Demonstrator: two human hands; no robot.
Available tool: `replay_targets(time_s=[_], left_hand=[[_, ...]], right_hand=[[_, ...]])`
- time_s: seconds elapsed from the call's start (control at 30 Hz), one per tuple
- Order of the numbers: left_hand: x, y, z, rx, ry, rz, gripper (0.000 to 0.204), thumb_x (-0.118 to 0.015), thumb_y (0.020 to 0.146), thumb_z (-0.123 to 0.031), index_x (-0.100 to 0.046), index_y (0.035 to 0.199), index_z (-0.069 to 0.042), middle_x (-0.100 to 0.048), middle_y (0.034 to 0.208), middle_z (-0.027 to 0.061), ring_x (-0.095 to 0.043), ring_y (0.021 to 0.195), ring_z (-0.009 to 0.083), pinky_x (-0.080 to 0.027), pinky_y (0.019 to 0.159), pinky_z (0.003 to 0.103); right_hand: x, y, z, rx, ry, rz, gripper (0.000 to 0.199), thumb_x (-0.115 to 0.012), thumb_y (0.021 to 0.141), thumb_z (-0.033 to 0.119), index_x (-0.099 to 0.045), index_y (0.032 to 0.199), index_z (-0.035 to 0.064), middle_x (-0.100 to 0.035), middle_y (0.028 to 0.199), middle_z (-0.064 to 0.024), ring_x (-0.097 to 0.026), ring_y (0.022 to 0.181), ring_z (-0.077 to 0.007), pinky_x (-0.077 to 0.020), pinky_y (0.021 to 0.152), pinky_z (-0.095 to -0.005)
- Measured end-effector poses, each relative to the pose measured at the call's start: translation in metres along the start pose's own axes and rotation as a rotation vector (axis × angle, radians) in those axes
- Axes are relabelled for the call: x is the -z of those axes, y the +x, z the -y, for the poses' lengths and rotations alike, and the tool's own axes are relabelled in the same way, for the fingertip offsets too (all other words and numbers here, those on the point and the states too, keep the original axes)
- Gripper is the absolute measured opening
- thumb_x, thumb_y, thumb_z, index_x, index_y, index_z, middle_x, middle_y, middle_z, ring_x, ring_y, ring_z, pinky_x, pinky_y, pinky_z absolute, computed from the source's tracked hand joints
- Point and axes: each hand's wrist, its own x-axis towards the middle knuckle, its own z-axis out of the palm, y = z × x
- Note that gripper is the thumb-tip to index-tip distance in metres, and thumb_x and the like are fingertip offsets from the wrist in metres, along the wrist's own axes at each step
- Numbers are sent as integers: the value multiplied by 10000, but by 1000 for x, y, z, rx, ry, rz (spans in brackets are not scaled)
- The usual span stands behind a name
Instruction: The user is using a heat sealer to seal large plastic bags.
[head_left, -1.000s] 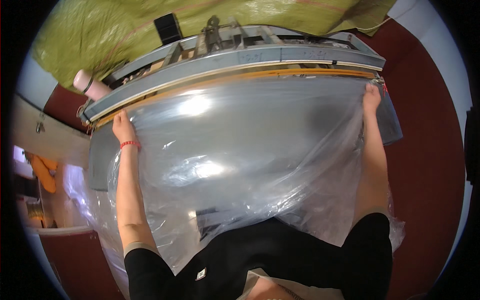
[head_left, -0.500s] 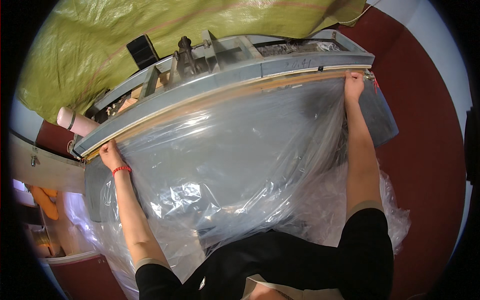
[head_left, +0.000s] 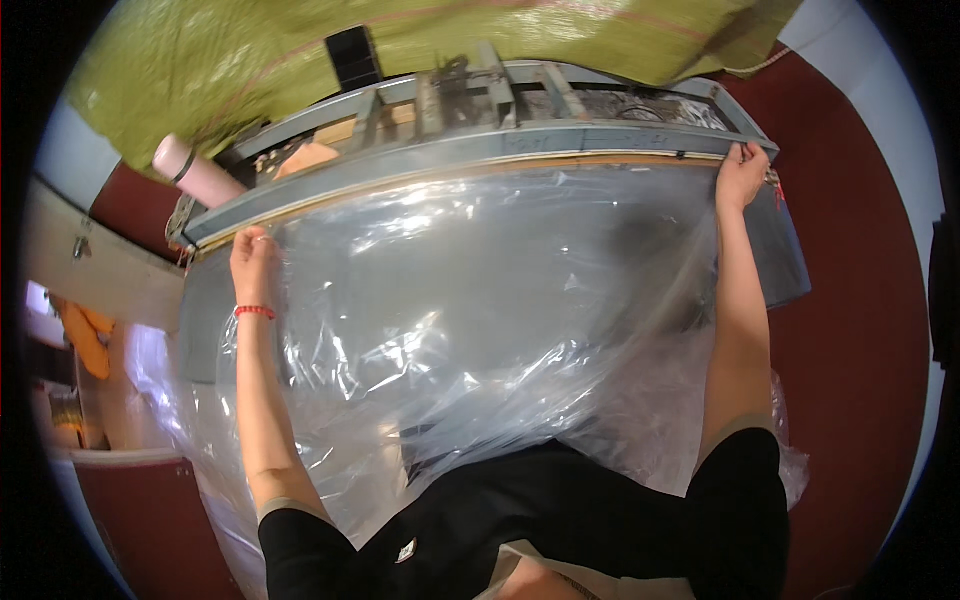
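Note:
A large clear plastic sheet [head_left: 480, 300] lies spread over a grey metal table [head_left: 205, 320] in front of me. My left hand [head_left: 252, 262], with a red band at the wrist, pinches the sheet's far left corner near the long grey bar [head_left: 470, 160] of the machine. My right hand [head_left: 740, 175] grips the sheet's far right corner at the bar's right end. Both arms are stretched out and the sheet is pulled wide between them. A wooden strip runs just under the bar along the sheet's far edge.
Behind the bar is a metal frame [head_left: 520, 100] with cross members. A green tarp [head_left: 300, 50] hangs beyond it. A pink cylinder [head_left: 195, 170] lies at the far left. More crumpled plastic [head_left: 780, 440] hangs off the table's right side over a dark red floor [head_left: 860, 300].
The view has shifted, with the bar now tilted the other way. Both hands stay at the sheet's far corners, holding it stretched against the bar.

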Motion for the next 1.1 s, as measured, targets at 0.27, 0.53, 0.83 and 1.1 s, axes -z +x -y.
replay_targets(time_s=[0.27,0.53,0.83,1.1], left_hand=[[21,-102,-103,-189,14,-71,82,-507,831,-70,-461,899,-72,-468,709,-17,-437,563,67,-440,591,226],[78,-109,-137,314,447,745,196,-601,754,-74,-544,941,-76,-531,743,-57,-451,629,11,-361,536,171],[34,-78,-110,-874,1085,-304,218,-611,694,-64,-539,899,-46,-558,884,123,-536,848,288,-439,735,360],[-11,-192,-55,-334,1185,610,586,-508,797,-382,-355,1283,-92,-274,1368,118,-195,1281,325,-149,992,545]], right_hand=[[58,-130,264,731,590,652,285,-653,715,201,-550,915,26,-554,988,-114,-503,968,-292,-371,843,-380],[45,-142,180,12,849,1337,124,-645,764,131,-580,713,38,-546,651,33,-468,613,-36,-391,554,-201],[89,-83,12,-39,364,887,150,-643,758,131,-588,732,-6,-514,614,32,-421,607,-31,-371,562,-188],[154,-32,-112,4,188,804,145,-616,781,133,-577,772,-7,-515,644,9,-436,623,-61,-386,586,-212]])
